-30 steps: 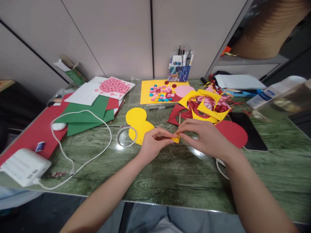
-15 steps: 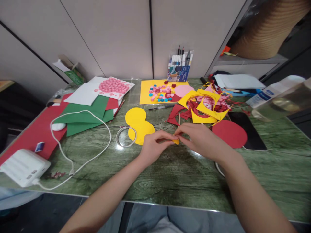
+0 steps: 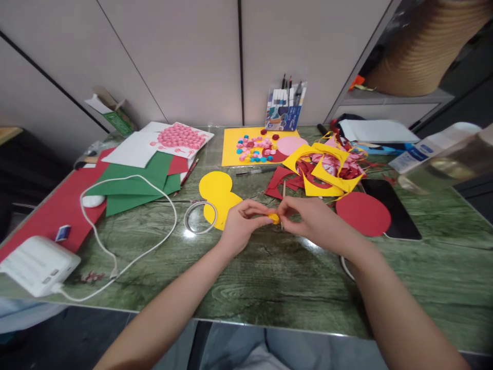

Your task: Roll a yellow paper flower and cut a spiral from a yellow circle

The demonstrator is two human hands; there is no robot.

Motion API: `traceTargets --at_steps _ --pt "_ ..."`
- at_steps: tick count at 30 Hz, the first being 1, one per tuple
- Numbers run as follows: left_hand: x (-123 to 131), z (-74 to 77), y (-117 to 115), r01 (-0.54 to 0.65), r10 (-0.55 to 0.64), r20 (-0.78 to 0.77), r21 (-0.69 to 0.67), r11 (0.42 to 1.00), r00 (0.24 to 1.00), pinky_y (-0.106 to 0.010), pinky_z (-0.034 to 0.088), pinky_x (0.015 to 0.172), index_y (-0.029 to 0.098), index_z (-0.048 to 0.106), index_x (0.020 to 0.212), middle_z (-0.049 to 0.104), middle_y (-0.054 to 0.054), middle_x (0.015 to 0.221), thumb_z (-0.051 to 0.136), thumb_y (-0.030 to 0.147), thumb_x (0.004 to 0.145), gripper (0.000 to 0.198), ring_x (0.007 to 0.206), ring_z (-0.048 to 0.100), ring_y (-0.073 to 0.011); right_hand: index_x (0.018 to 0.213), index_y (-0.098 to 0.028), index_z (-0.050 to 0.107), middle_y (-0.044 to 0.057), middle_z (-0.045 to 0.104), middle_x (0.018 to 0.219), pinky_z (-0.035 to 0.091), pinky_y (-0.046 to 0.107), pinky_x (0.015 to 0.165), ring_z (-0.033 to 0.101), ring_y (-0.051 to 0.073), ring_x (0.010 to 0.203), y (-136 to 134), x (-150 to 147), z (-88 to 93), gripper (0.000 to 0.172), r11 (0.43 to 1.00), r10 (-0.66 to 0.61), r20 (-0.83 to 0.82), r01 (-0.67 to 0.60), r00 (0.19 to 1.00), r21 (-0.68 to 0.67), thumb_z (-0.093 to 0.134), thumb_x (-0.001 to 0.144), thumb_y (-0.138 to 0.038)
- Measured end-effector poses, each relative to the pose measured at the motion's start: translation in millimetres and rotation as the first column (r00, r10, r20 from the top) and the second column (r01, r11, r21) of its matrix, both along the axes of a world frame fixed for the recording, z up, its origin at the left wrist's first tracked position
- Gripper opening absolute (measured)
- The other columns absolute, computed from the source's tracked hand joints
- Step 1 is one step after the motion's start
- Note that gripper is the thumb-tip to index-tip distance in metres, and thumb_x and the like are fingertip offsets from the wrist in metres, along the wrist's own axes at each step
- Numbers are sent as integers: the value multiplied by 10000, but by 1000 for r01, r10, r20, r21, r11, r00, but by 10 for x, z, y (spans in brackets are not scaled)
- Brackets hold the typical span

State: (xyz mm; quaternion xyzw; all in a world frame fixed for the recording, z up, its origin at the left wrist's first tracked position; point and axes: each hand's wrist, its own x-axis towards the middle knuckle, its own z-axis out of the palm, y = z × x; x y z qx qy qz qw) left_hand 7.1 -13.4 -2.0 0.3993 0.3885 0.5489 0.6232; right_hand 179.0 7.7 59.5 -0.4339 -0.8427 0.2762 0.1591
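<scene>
Over the middle of the desk, my left hand pinches a small curled yellow paper piece between thumb and fingers. Close against it, my right hand has its thumb and fingertips closed on a thin wooden stick, which points up and away. The stick's lower end shows below the fingertips, beside the yellow piece; whether the two touch I cannot tell. Left of my hands lie round yellow paper discs, partly covered by a roll of tape.
Yellow and red paper scraps lie beyond my right hand, near a red paper disc overlapping a dark phone. Small coloured paper rolls sit on a yellow sheet. A white cable loops at left. A clear container stands right.
The yellow paper piece has shifted slightly left, into my left fingers. My right fingers have moved off it and now grip the wooden stick, whose lower end has come into view.
</scene>
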Motion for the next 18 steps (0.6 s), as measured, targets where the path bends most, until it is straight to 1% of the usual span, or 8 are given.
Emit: traceTargets --at_steps 2,4,6,9,11,14,18 --pt "2 -13 10 0 0 31 -22 1000 1000 -223 543 701 166 631 723 735 10 741 783 104 566 227 721 683 -115 767 -194 568 -9 668 738 427 229 626 618 142 670 -6 -3 14 37 1000 -23 1 23 1000 -6 556 779 -162" --pt "0 -9 10 2 -1 21 -17 1000 1000 -228 544 705 166 634 727 737 5 752 782 105 570 224 721 683 -116 789 -198 583 -10 678 744 436 225 625 632 140 680 -15 -4 35 50 998 -56 -8 56 998 -25 540 802 -176" --pt "-5 13 3 -6 6 -19 20 1000 1000 -239 546 714 165 640 728 736 0 763 780 112 576 214 725 682 -120 840 -205 594 -11 691 779 452 219 647 647 136 718 -26 -1 58 77 996 -77 -45 75 996 -55 521 826 -184" --pt "-14 61 -17 -28 38 -106 97 995 994 -264 553 723 163 645 700 728 -5 739 782 124 574 191 724 683 -134 895 -216 606 -15 700 842 465 212 684 654 130 773 -38 9 82 100 995 -75 -96 68 993 -80 525 839 -195" --pt "-19 83 -33 -26 48 -148 147 989 988 -277 559 720 166 648 687 727 -12 742 777 128 583 170 731 684 -145 892 -223 625 -21 701 843 458 211 671 649 130 770 -39 21 88 102 997 -62 -90 57 994 -57 541 839 -198" --pt "-20 85 -55 -4 42 -170 221 975 985 -286 560 731 184 664 711 729 -19 779 753 130 621 139 776 681 -153 876 -223 645 -22 701 824 439 210 637 637 132 740 -32 37 86 98 999 -36 -76 36 996 -13 561 835 -192" --pt "-12 74 -82 5 56 -220 269 963 974 -324 557 757 191 676 727 724 -40 809 732 166 657 94 813 674 -178 868 -214 643 -9 693 819 423 218 621 622 141 717 -27 49 77 114 999 -26 -78 28 997 18 551 834 -157"
